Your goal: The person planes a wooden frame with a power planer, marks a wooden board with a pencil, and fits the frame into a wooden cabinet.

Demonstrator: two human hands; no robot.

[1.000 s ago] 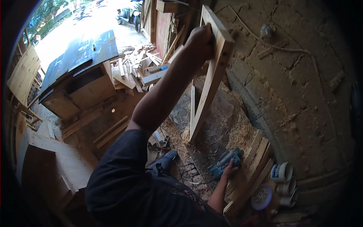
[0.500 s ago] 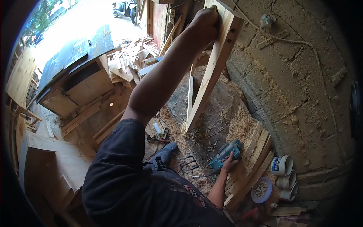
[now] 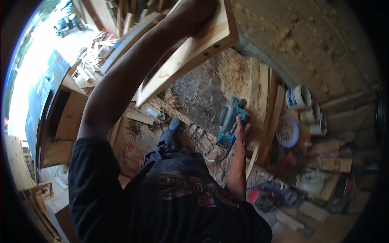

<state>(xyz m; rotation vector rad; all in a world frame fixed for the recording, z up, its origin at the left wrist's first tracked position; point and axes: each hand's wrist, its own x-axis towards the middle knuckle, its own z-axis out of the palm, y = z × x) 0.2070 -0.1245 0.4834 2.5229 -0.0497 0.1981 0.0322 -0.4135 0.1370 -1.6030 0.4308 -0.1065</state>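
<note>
The wooden frame (image 3: 190, 52) leans tilted, its top rail clamped in my left hand (image 3: 197, 11). Well below that grip, my right hand (image 3: 242, 128) is closed round the blue planer (image 3: 227, 119). I judge the step is taking tool to frame. Next calls for a steady lift, with the cord (image 3: 214, 158) trailing free.

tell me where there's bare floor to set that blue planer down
The dark shaving-strewn floor between the pale wooden frame and the blue electric planer is the barest patch. Beyond the planer it is crowded: stacked planks, white plastic tubs, a blue-rimmed bowl. The right hand holds the planer.
</note>
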